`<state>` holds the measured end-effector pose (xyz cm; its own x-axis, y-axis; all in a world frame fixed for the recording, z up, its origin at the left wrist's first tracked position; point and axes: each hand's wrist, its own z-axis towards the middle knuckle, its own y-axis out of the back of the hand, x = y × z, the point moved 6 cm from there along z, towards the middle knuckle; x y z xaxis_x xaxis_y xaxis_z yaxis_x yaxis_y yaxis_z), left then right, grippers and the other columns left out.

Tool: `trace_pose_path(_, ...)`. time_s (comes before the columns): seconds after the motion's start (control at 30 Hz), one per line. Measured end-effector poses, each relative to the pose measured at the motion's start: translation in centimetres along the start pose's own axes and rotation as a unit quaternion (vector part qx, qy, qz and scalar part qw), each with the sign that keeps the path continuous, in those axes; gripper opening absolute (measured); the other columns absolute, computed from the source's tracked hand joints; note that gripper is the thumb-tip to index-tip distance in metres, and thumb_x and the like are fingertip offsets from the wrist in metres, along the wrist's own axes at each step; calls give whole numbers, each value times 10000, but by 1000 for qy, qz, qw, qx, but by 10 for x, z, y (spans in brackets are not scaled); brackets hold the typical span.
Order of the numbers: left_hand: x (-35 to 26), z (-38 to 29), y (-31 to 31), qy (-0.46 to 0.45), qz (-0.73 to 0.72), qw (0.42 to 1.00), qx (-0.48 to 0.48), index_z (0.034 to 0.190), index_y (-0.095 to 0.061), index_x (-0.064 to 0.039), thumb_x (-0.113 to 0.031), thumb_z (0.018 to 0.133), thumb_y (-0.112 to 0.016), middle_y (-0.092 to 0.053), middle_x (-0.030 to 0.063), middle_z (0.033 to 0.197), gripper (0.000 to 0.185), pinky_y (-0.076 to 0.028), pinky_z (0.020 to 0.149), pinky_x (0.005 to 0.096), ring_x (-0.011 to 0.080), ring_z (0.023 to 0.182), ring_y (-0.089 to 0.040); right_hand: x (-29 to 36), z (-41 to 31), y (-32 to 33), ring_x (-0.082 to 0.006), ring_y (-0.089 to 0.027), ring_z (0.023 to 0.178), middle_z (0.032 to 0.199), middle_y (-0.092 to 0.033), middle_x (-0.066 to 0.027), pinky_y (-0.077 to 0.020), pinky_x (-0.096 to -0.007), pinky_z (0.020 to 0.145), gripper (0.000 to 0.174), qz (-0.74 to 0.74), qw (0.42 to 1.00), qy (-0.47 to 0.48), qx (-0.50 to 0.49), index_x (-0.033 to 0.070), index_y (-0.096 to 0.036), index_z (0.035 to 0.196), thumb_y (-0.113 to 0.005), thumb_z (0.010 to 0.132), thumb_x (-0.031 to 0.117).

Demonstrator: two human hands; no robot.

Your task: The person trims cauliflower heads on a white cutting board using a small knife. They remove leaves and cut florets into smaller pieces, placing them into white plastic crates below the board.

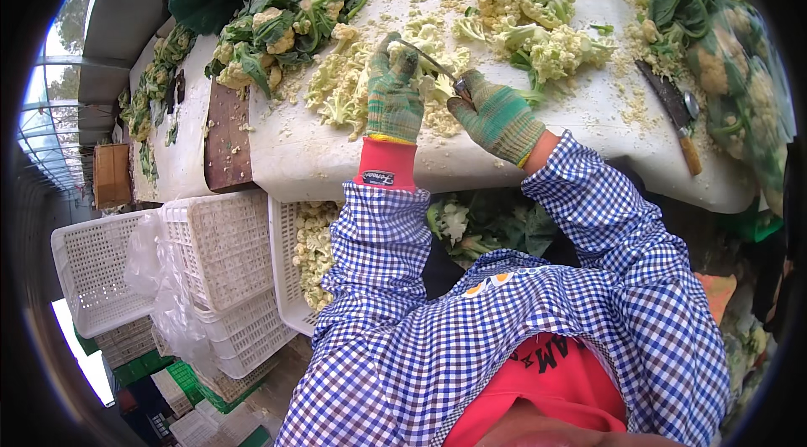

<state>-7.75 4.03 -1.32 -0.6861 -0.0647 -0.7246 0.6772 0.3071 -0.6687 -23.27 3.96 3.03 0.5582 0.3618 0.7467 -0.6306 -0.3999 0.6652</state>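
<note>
My left hand (396,90), in a striped green and tan knitted glove, is closed around a piece of cauliflower that its fingers partly hide. My right hand (498,116), gloved alike, grips the handle of a small knife (429,58). The blade points left, and its tip is at my left fingertips. Cut cauliflower florets (343,84) lie beside and behind my left hand. Larger cauliflower pieces (545,46) lie beyond my right hand. Crumbs are scattered over the white table covering (309,160).
Leafy cauliflower heads (277,31) are heaped at the back left, with more, partly bagged, at the right (725,62). A large knife (668,106) lies at the right. White plastic crates (227,245) stand lower left; one crate (284,258) holds florets. Leaves (492,226) lie below the table edge.
</note>
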Motion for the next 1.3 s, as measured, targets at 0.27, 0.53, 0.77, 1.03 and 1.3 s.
trace_pose_path(0.27,-3,-4,-3,32,190,981,-25,1281,-456,-29,148,750,-603,-613,66,930,579,-497,578,218,161,725,-616,-13,10,-22,-407,-605,661,753,-617,-238,-472,-459,584,299,-43,998,-22,33,-10,-491,1029,-574,902,247)
trace_pose_path(0.53,-11,2,9,-28,247,959,-136,1498,-34,-53,145,743,-608,-591,161,1050,969,-530,601,267,201,770,-631,-36,19,-9,-130,-466,369,698,-617,-92,-362,-258,316,229,422,893,-158,-15,28,-520,1026,-567,932,232)
trace_pose_path(0.77,-2,-17,-52,-369,650,662,54,1478,-155,23,27,699,-682,-335,240,1455,940,-421,1007,342,304,1235,-451,-37,28,2,-235,-604,651,778,-630,-146,-468,-346,549,359,194,977,-80,-47,-22,-572,955,-679,842,301)
trace_pose_path(1.03,21,1,-16,76,70,990,98,1451,-301,-62,1,825,-625,-605,137,1095,708,-552,725,245,209,873,-622,-52,35,-11,-136,-509,423,727,-648,-113,-397,-271,352,176,545,815,-192,-35,6,-568,953,-589,916,176)
trace_pose_path(1.3,27,11,22,130,-114,984,-52,1062,-564,46,-214,939,-509,-624,234,1009,292,-524,813,556,370,900,-615,-12,14,19,-245,-646,696,778,-646,-172,-497,-354,619,275,25,994,64,-83,-21,-566,1011,-620,897,223)
